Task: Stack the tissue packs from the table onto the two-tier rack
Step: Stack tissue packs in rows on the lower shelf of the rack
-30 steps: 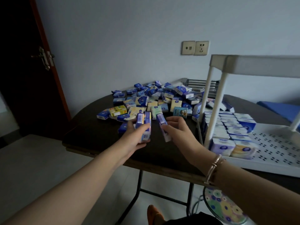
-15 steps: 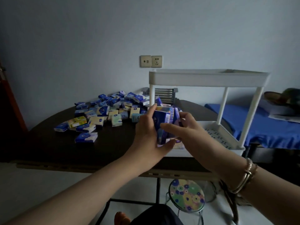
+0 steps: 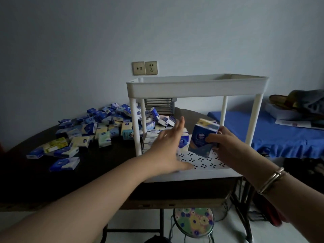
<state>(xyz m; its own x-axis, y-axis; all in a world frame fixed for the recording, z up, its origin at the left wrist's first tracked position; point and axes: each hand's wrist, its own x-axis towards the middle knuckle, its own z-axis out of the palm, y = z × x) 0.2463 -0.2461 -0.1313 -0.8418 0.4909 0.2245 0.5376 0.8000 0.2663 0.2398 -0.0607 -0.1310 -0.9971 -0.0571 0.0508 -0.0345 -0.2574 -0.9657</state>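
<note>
While the right hand grips a small bundle of tissue packs tilted just above the perforated lower tier of the white rack, the left hand, fingers spread wide and holding nothing, reaches beside packs already stacked at that tier's left edge; loose packs litter the dark surface toward its far edge.

Right hand grips tilted bundle of tissue packs just above perforated lower tier of white rack. Left hand flat, fingers extended, touching stacked packs at tier's left end. Loose packs piled on dark table left of rack. Upper tier's contents not visible.
</note>
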